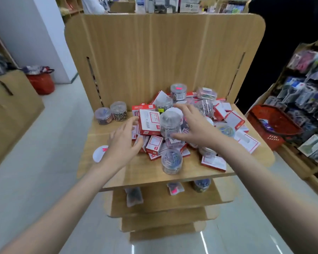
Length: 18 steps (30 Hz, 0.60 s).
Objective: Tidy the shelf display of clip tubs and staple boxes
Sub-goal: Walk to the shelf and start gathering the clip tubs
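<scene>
— Where the head camera looks down, what lies on the top shelf (151, 171)?

— A jumbled heap of red-and-white staple boxes (155, 144) and clear clip tubs, piled against the wooden back panel (163, 57). Two tubs stand apart at the back left: one with coloured clips (103, 115), one with dark clips (118, 111), side by side and upright.

— And the hands?

— Both reach into the heap. The left hand (122, 142) has its fingers spread wide and loosely bent, fingertips at the edge of an upright staple box (148, 122); whether they touch it I cannot tell. The right hand (195, 125) is also spread wide, its thumb and fingers on either side of a tall clear tub (170, 123) in the middle of the pile, near it but not clearly closed on it.

— Anything at the front?

— A tub of coloured clips (172, 163) stands near the front edge, and a white lid (99, 154) lies flat at the left, partly behind the left wrist. A box (213, 163) lies flat at the front right.

— Around the stand?

— A red basket (275, 123) on the right, and a red bag (41, 84) on the floor at the left.
</scene>
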Available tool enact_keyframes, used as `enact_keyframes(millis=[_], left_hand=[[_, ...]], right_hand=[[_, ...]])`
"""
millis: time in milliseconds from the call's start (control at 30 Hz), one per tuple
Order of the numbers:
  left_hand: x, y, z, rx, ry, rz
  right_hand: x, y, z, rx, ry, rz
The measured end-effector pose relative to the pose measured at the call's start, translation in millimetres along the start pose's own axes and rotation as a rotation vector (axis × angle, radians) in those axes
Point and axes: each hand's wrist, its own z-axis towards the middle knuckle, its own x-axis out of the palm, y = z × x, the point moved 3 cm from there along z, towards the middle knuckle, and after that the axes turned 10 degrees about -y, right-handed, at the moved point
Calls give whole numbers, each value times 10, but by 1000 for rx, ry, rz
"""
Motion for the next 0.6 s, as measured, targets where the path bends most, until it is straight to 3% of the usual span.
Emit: enact_keyframes(millis=[167, 333, 433, 600], left_hand=[[54, 143, 167, -39, -12, -131], [-17, 287, 346, -78, -81, -266], [-74, 383, 528, -96, -124, -224], [-151, 657, 613, -178, -83, -32]], right_hand=[[198, -96, 274, -42, 99, -12], [-127, -84, 567, 102, -6, 309], [-244, 30, 842, 127, -96, 477], [133, 259, 1271, 34, 70, 433]])
